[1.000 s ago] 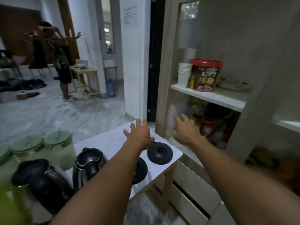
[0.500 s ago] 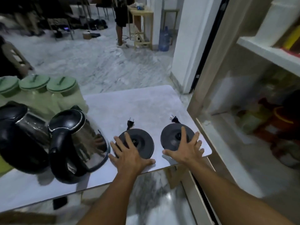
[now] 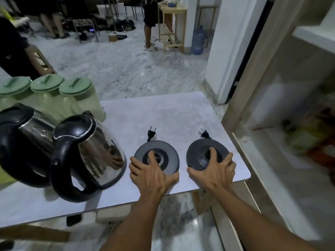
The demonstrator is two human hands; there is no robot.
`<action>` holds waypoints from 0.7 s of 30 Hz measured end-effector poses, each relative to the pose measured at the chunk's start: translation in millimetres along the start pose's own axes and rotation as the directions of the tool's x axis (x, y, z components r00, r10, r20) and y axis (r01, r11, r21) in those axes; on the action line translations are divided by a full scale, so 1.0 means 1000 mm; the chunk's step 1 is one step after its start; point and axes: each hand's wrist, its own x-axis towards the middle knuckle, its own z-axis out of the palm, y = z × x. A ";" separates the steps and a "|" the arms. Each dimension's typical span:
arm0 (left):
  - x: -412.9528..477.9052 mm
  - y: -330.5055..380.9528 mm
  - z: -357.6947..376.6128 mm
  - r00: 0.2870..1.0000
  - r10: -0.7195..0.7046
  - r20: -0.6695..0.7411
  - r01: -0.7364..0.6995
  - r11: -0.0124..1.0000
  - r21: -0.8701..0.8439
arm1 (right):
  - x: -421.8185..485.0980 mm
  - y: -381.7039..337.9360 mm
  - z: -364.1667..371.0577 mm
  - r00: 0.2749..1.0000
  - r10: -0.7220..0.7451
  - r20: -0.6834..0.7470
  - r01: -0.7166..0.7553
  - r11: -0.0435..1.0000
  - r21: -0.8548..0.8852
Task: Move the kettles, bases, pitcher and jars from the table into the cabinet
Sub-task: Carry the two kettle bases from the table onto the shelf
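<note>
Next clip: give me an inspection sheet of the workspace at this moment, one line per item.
Surface: white table, far half bare.
Job's things: two kettles and three green-lidded jars on the left; left base and right base near the front edge.
Clutter: nothing seen.
Grippers: left hand grips the left base, right hand the right base.
Cables: a plug lies behind each base.
Surroundings: open cabinet at right, contents blurred; people standing beyond.
</note>
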 end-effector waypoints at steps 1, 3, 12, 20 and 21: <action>-0.001 0.001 -0.001 1.000 0.012 0.007 -0.012 1.000 0.012 | -0.002 0.000 -0.003 1.000 -0.001 -0.010 0.001 1.000 0.003; -0.002 0.000 -0.004 0.999 0.041 0.008 -0.042 0.999 0.020 | -0.005 -0.002 -0.008 1.000 0.002 -0.028 -0.002 1.000 0.011; -0.013 0.013 -0.050 0.971 0.158 -0.178 -0.180 0.977 -0.112 | -0.030 -0.008 -0.054 0.989 0.028 -0.145 -0.025 0.999 0.022; -0.042 0.025 -0.161 0.869 0.401 -0.290 -0.449 0.885 -0.122 | -0.110 -0.029 -0.154 0.930 0.088 -0.356 -0.073 0.996 0.056; -0.051 0.026 -0.176 0.845 0.440 -0.305 -0.493 0.861 -0.125 | -0.127 -0.030 -0.170 0.912 0.114 -0.394 -0.096 0.993 0.064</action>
